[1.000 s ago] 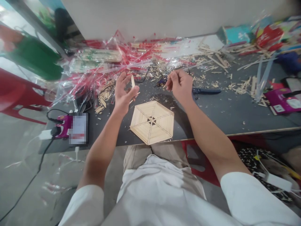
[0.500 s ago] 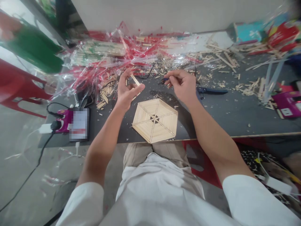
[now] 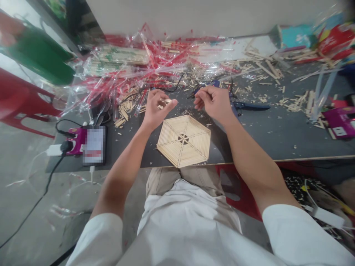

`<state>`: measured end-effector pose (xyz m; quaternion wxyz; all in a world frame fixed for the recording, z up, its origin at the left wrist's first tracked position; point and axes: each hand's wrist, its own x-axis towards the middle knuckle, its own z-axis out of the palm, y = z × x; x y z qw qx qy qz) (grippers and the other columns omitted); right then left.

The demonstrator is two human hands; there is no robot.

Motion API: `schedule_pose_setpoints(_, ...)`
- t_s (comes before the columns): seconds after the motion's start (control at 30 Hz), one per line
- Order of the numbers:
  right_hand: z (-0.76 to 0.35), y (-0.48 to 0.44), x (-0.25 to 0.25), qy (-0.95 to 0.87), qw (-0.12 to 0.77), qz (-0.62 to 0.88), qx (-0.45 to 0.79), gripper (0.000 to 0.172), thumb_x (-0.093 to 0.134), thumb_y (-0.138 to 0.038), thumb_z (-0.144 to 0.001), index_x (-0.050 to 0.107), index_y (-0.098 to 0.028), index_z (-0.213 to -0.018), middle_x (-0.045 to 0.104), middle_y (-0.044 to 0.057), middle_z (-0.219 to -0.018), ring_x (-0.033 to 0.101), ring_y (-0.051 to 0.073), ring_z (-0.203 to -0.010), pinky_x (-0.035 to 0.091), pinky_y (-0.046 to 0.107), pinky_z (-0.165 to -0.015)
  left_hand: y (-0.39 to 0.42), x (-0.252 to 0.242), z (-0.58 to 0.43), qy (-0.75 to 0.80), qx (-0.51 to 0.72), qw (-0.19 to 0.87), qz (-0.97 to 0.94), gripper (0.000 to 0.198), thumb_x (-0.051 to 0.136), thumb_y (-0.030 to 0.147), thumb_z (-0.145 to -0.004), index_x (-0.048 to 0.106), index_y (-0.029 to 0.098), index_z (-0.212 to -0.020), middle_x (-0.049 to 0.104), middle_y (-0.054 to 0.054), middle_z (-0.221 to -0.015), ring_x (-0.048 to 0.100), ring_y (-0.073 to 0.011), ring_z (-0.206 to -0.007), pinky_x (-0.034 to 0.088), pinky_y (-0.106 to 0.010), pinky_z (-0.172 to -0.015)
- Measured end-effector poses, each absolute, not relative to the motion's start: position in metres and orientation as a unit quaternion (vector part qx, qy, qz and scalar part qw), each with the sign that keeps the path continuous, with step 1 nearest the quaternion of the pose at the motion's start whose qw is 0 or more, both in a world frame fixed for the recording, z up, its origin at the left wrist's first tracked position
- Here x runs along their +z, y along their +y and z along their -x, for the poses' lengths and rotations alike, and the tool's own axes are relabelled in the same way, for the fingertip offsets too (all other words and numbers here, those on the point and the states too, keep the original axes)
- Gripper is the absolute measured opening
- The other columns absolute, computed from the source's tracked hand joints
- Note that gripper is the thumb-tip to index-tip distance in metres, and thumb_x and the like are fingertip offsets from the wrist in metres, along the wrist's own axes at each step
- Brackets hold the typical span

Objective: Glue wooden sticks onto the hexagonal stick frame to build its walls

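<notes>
A flat hexagon made of glued wooden sticks lies near the front edge of the dark table. My left hand hovers just behind its left corner, fingers curled round a short wooden stick. Just behind the hexagon's right corner, my right hand is held with its fingers pinched together; what they hold is too small to make out. The two hands are close, a small gap between them.
Crumpled clear and red plastic wrap and packs of sticks fill the back left. Stick offcuts litter the back. A dark-handled knife lies right of my right hand. A purple device with cables sits at left.
My left hand has lowered and turned toward the right hand, tipping the stick from upright to nearly level. My right hand shifted slightly down and nearer the hexagon.
</notes>
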<state>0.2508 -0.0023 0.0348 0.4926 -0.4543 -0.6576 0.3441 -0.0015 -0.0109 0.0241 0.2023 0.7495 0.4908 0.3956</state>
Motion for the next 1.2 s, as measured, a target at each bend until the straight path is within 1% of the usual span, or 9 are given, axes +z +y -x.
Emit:
schedule_pose_setpoints(0.13,-0.249,-0.003,0.035,-0.665,0.484,0.449,0.350,0.038,0.070,-0.064,-0.093,0.072,-0.026,-0.094,0.075,0.003,-0.079,0.072,0.016,-0.064,0.066,0.035,-0.065,-0.018,0.029,-0.002,0.533,0.337,0.134,-0.764,0.042,0.079,0.055,-0.089,0.067,0.019,-0.106,0.060,-0.011,-0.124,0.061,-0.0124,-0.077,0.055,-0.035,-0.079)
schedule_pose_setpoints(0.27,-0.248,-0.003,0.037,-0.657,0.507,0.449,0.331,0.022,0.075,-0.047,-0.093,0.076,-0.027,-0.103,0.080,0.003,-0.094,0.076,0.018,-0.074,0.068,0.039,-0.076,-0.025,0.038,-0.003,0.503,0.277,0.119,-0.810,0.034,0.079,0.046,-0.091,0.070,0.019,-0.110,0.067,-0.008,-0.118,0.064,-0.0162,-0.082,0.052,-0.033,-0.081)
schedule_pose_setpoints(0.37,-0.247,-0.002,0.037,-0.648,0.519,0.442,0.339,0.022,0.077,-0.039,-0.092,0.077,-0.028,-0.111,0.081,0.004,-0.100,0.077,0.019,-0.079,0.069,0.042,-0.080,-0.026,0.045,-0.003,0.485,0.232,0.119,-0.835,0.023,0.074,0.039,-0.095,0.074,0.020,-0.108,0.074,-0.007,-0.111,0.070,-0.0205,-0.095,0.051,-0.033,-0.085)
schedule_pose_setpoints(0.5,-0.245,0.000,0.034,-0.639,0.524,0.445,0.346,0.019,0.085,-0.035,-0.083,0.080,-0.027,-0.099,0.080,0.003,-0.090,0.076,0.021,-0.076,0.070,0.046,-0.079,-0.030,0.056,-0.004,0.509,0.169,0.071,-0.841,0.019,0.066,0.038,-0.100,0.080,0.025,-0.104,0.081,-0.005,-0.101,0.074,-0.0220,-0.091,0.050,-0.033,-0.079)
schedule_pose_setpoints(0.63,-0.247,0.002,0.030,-0.627,0.532,0.460,0.335,0.021,0.092,-0.037,-0.074,0.079,-0.025,-0.084,0.076,0.001,-0.075,0.073,0.020,-0.067,0.070,0.045,-0.070,-0.035,0.066,-0.003,0.559,0.156,-0.015,-0.814,0.036,0.060,0.053,-0.102,0.080,0.026,-0.092,0.079,-0.006,-0.081,0.072,-0.0231,-0.077,0.046,-0.035,-0.071)
schedule_pose_setpoints(0.77,-0.251,0.004,0.031,-0.630,0.530,0.466,0.323,0.021,0.094,-0.036,-0.073,0.077,-0.025,-0.078,0.070,-0.001,-0.065,0.068,0.018,-0.059,0.068,0.042,-0.063,-0.032,0.063,0.002,0.583,0.140,-0.003,-0.800,0.046,0.059,0.066,-0.097,0.081,0.026,-0.093,0.075,-0.007,-0.074,0.071,-0.0250,-0.075,0.046,-0.035,-0.071)
schedule_pose_setpoints(0.9,-0.253,0.007,0.030,-0.634,0.521,0.458,0.341,0.015,0.087,-0.034,-0.081,0.078,-0.025,-0.089,0.071,0.000,-0.069,0.070,0.017,-0.061,0.068,0.039,-0.064,-0.022,0.056,0.014,0.623,0.181,0.010,-0.761,0.038,0.062,0.059,-0.097,0.081,0.026,-0.091,0.073,-0.007,-0.072,0.068,-0.0256,-0.077,0.049,-0.039,-0.077)
schedule_pose_setpoints(1.07,-0.253,0.010,0.025,-0.613,0.510,0.469,0.380,0.025,0.079,-0.034,-0.090,0.076,-0.025,-0.114,0.078,0.002,-0.086,0.075,0.017,-0.068,0.070,0.038,-0.067,-0.017,0.062,0.033,0.662,0.162,0.020,-0.732,0.028,0.062,0.043,-0.097,0.081,0.023,-0.095,0.076,-0.011,-0.092,0.068,-0.0301,-0.093,0.051,-0.045,-0.088)
schedule_pose_setpoints(1.2,-0.252,0.009,0.025,-0.607,0.513,0.466,0.389,0.022,0.079,-0.029,-0.090,0.076,-0.024,-0.112,0.078,0.004,-0.087,0.075,0.018,-0.067,0.071,0.040,-0.069,-0.017,0.063,0.037,0.632,0.139,0.055,-0.761,0.022,0.071,0.043,-0.092,0.080,0.024,-0.096,0.075,-0.011,-0.101,0.066,-0.0290,-0.099,0.051,-0.044,-0.092)
